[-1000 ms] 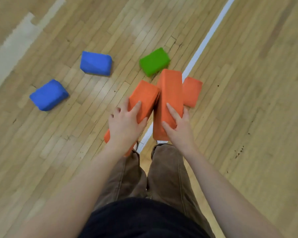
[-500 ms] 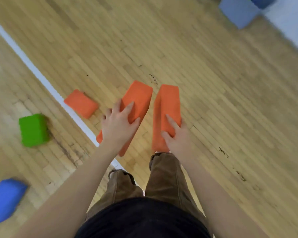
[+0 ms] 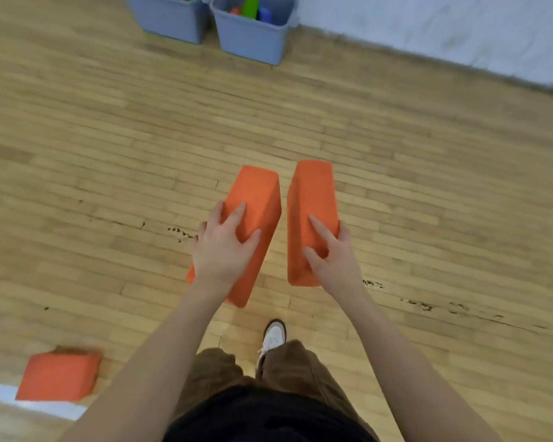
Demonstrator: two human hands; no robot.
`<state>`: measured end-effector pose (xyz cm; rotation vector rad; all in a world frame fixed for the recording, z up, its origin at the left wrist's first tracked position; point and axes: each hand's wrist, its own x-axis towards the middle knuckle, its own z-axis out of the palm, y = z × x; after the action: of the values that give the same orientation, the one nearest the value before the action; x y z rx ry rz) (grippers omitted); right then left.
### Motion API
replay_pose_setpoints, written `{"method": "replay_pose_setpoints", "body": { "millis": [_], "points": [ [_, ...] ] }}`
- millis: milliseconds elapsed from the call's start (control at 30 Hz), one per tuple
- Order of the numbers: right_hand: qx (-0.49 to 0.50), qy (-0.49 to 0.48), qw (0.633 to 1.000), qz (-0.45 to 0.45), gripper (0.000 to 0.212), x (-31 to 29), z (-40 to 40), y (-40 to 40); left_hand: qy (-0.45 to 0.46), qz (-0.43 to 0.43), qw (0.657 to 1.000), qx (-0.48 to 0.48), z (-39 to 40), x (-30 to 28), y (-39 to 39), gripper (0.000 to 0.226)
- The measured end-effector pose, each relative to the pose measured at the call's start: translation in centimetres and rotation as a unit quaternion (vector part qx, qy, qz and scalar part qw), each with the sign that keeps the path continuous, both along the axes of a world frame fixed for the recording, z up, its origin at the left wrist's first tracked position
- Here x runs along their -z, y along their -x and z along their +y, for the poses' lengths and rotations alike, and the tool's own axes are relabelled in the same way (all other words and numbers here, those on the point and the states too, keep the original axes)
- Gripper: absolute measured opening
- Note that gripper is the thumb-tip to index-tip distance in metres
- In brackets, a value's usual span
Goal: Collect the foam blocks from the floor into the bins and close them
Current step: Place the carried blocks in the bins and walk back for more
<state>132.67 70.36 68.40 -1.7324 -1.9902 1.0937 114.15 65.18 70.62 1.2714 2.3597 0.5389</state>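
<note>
Now you're carrying two: your left hand (image 3: 225, 250) grips one orange block (image 3: 253, 212), your right hand (image 3: 329, 255) another (image 3: 313, 199). Both bins (image 3: 249, 36) ahead look partly filled, lids apparently absent; a third orange block (image 3: 58, 376) waits on the floor.

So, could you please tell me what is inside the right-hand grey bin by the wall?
The right bin shows green, blue and red pieces poking up at its top; whatever lies deeper is hidden by its wall.
</note>
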Motion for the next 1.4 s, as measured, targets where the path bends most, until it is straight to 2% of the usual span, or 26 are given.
{"method": "replay_pose_setpoints", "body": {
  "millis": [167, 367, 500, 667, 867, 967, 1067, 1267, 1400],
  "points": [
    [-0.064, -0.031, 0.997, -0.003, 0.057, -1.6, 10.1, 5.8, -0.016, 0.011, 0.998, -0.06, 6.1, -0.2, 4.5, 0.058],
    [-0.135, -0.045, 0.99, -0.007, 0.055, -0.4, 21.5, 17.6, 0.005, 0.016, 0.99, -0.139, 13.3, 1.7, 13.8, 0.057],
    [-0.151, -0.039, 0.988, 0.008, 0.055, 0.3, 29.0, 26.3, 0.03, 0.038, 0.989, -0.143, 21.0, 2.5, 21.9, 0.056],
    [-0.108, -0.039, 0.993, -0.019, 0.056, -0.5, 39.9, 33.5, 0.041, 0.033, 0.993, -0.105, 34.1, 2.2, 31.2, 0.056],
    [0.01, -0.016, 0.998, -0.06, 0.058, -1.3, 52.1, 33.0, 0.041, 0.027, 0.999, 0.003, 51.6, 1.1, 33.9, 0.057],
    [0.096, 0.018, 0.994, -0.044, 0.058, -0.2, 58.1, 31.3, 0.031, -0.003, 0.998, 0.052, 60.4, 1.4, 33.0, 0.058],
    [0.144, 0.027, 0.989, -0.033, 0.057, 1.0, 65.4, 29.8, 0.021, 0.005, 0.996, 0.092, 69.5, 2.0, 31.9, 0.058],
    [0.164, 0.021, 0.986, -0.023, 0.056, 0.5, 81.1, 29.6, -0.005, -0.018, 0.996, 0.083, 84.9, 1.4, 32.7, 0.058],
    [0.104, 0.004, 0.994, -0.04, 0.056, -0.4, 91.1, 33.6, -0.013, -0.014, 1.0, 0.022, 91.7, 0.9, 36.4, 0.058]
  ]
}}
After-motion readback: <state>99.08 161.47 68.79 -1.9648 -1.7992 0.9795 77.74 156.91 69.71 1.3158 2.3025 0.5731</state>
